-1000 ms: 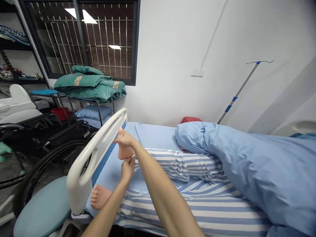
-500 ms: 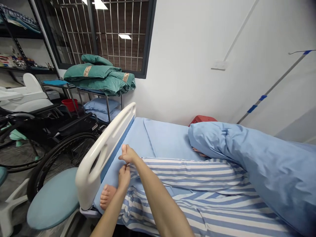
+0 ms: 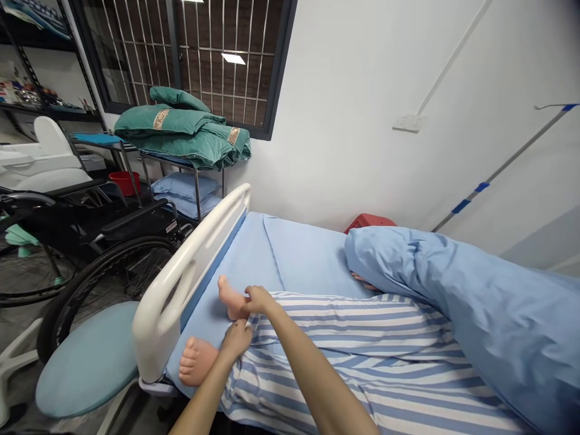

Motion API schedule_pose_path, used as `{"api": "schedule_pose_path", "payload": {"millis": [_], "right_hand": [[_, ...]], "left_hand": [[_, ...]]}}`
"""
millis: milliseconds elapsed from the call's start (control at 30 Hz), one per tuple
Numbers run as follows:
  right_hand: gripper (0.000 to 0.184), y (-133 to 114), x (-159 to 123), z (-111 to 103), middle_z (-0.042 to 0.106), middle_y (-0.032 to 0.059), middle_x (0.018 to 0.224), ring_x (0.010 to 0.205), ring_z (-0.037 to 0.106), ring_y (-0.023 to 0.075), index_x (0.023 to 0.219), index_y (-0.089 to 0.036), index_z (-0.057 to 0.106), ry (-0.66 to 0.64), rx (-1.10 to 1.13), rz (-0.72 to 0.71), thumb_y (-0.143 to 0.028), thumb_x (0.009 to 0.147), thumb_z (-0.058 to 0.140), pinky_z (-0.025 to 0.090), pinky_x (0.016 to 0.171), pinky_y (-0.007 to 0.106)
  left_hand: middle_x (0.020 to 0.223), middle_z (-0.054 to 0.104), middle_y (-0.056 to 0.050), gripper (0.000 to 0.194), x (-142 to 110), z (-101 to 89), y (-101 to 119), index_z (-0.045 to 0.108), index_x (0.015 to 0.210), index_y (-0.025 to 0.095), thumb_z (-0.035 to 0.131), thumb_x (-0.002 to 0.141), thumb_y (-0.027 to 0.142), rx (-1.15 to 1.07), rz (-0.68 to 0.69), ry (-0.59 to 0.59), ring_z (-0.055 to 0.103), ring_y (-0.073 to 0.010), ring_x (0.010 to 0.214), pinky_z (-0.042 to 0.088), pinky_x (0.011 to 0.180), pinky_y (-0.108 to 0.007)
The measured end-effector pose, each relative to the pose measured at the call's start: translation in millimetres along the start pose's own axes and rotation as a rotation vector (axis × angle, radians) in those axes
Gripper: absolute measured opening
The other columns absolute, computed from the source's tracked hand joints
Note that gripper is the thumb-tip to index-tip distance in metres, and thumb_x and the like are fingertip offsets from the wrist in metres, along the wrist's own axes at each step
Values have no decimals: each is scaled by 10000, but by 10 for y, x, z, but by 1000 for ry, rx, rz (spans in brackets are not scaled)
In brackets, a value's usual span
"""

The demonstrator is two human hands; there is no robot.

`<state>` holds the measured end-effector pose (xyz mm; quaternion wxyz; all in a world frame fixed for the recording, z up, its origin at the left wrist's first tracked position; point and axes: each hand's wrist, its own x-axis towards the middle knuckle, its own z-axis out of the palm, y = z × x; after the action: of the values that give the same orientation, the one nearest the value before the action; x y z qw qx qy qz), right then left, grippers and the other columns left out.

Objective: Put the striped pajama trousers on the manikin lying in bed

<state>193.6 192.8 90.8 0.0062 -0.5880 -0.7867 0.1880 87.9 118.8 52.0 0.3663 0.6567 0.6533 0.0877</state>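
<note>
The cuff of the striped trousers is gripped by the right hand at the ankle of the far foot, with the fingers bent over it. The left hand is curled at the same cuff, just below the right hand; whether cloth is pinched by it cannot be told. The far foot is seen just left of the right hand, toes up. The near foot is seen to the left of the left hand, on the sheet. Both feet are flanked by the footboard, farther left of the hands. To the right of the hands, the upper part of the trousers is covered by the quilt.
</note>
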Motion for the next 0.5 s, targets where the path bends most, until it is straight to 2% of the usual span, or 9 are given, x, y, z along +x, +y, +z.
{"api": "schedule_pose_path", "payload": {"millis": [67,167,333,500], "right_hand": [[334,80,-83,8,655,134,952,931,587,277,929,-140,635,23,-56,27,-306,639,629,417,724,311],[300,67,-114,44,650,163,975,978,571,293,923,-126,648,35,-118,44,-216,638,625,417,768,332],[302,10,-43,8,650,165,995,970,588,250,938,-127,656,33,-141,95,-54,656,576,430,755,297],[295,60,19,-60,655,163,972,927,607,230,933,-123,659,114,-99,135,-22,686,533,422,746,289]], "left_hand": [[1096,638,-148,336,-23,-6,21,596,981,150,312,822,232,16,2,4,570,-256,1052,419,864,-351],[1084,646,-144,340,-60,-21,39,598,987,158,309,820,220,53,6,19,575,-257,1045,417,852,-348],[1070,646,-179,352,-93,-53,46,589,997,126,290,826,196,149,13,37,588,-267,1024,418,833,-352],[1052,650,-181,356,-101,-146,61,584,1004,116,275,840,183,214,-15,34,604,-244,1002,418,837,-325]]}}
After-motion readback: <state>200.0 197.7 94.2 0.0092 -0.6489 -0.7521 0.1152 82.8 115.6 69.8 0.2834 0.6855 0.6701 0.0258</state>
